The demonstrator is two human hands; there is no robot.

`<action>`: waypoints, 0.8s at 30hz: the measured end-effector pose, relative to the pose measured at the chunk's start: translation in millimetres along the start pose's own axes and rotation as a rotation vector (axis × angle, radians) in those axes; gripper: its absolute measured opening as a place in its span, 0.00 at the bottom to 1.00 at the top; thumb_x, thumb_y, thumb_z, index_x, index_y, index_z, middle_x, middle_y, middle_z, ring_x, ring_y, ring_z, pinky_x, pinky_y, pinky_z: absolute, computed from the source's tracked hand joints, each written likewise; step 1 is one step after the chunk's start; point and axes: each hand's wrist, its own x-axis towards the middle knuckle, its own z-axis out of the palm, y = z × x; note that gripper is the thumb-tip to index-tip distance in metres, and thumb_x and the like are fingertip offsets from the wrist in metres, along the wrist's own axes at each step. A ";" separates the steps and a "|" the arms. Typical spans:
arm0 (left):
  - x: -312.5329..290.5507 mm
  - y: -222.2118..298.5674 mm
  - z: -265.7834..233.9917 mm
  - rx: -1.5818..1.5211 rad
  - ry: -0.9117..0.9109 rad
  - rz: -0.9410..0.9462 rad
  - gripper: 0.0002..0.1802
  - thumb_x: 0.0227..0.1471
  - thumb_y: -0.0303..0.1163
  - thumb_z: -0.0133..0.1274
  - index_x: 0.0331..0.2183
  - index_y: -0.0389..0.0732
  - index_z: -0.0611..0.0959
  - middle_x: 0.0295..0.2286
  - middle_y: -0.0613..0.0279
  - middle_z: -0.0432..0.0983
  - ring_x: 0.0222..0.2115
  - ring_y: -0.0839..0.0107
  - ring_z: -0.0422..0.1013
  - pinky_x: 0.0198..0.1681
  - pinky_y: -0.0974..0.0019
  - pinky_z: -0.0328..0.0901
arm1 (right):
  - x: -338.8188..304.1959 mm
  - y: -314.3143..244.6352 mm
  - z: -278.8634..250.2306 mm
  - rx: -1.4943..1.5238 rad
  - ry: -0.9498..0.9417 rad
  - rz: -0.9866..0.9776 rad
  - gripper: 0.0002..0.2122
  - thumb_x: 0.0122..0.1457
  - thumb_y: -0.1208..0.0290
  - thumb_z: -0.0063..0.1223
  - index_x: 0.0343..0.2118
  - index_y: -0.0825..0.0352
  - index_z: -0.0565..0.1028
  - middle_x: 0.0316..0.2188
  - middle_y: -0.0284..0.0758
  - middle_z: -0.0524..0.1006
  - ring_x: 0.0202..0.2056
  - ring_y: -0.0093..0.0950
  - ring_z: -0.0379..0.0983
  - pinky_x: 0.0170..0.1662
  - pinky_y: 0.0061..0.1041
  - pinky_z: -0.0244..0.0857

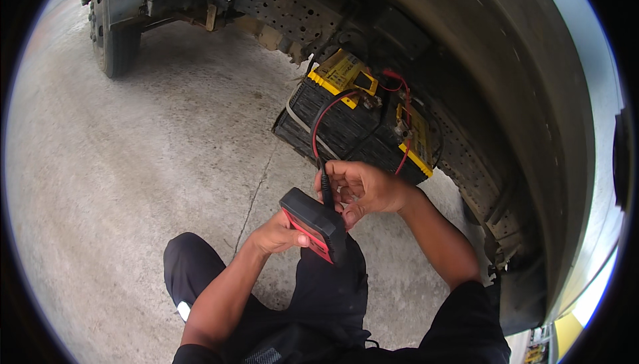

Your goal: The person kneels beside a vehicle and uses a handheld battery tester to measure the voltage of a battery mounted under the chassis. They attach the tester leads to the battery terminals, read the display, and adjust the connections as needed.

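Note:
My left hand [279, 234] grips a handheld battery tester [314, 221] with a black casing and red face, its thumb on the face. The tester is tilted, so its screen cannot be read. A black cable [325, 187] comes out of its top end. My right hand [366, 191] curls its fingers round this cable, with the thumb near the tester's upper corner. Beyond my hands are two black batteries with yellow tops, a left one [338, 111] and a right one [419, 139]. Red and black leads run from the tester to clamps [371, 99] around the battery terminals.
The batteries sit beside a perforated truck frame rail [286, 11]. A large curved vehicle panel [519, 97] overhangs at the right. At the far left stands a truck wheel [116, 37]. My knees [193, 264] are bent above the concrete floor [153, 164].

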 end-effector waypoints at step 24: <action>9.4 13.0 9.7 0.316 0.033 -0.074 0.22 0.53 0.27 0.72 0.50 0.34 0.87 0.46 0.63 0.85 0.47 0.77 0.77 0.55 0.67 0.70 | -48.0 -53.2 41.9 -1.739 -0.002 0.010 0.30 0.55 0.55 0.72 0.58 0.65 0.77 0.51 0.34 0.76 0.58 0.33 0.72 0.70 0.47 0.55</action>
